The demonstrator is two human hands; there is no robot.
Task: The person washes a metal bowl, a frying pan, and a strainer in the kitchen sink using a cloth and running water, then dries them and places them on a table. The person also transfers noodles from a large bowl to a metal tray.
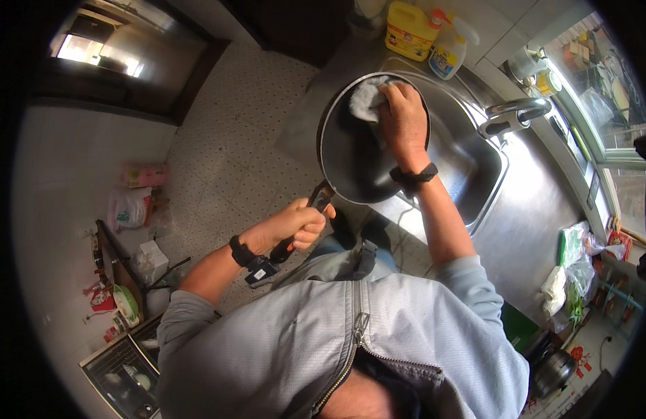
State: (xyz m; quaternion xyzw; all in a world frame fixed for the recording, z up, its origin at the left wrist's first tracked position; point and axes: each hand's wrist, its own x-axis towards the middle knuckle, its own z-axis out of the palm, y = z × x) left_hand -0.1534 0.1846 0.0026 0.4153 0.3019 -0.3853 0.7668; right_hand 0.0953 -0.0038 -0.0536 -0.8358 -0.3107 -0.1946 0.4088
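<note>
My left hand (pixel 303 226) grips the black handle (pixel 319 198) of a dark frying pan (pixel 349 162). The pan is tilted, its inside turned up towards me, and it overlaps the left part of a stainless steel sink (pixel 459 173). Inside the pan, my right hand (pixel 405 121) presses a grey-white cloth (pixel 366 99) against the far inner wall. Part of the cloth is hidden beneath the fingers.
A chrome faucet (pixel 516 118) reaches over the sink from the right. Behind the pan stand a yellow jug (pixel 409 31) and a spray bottle (pixel 448 55). Bagged vegetables (pixel 571 277) lie on the steel counter (pixel 532 209). At lower left is a gas stove (pixel 121 385).
</note>
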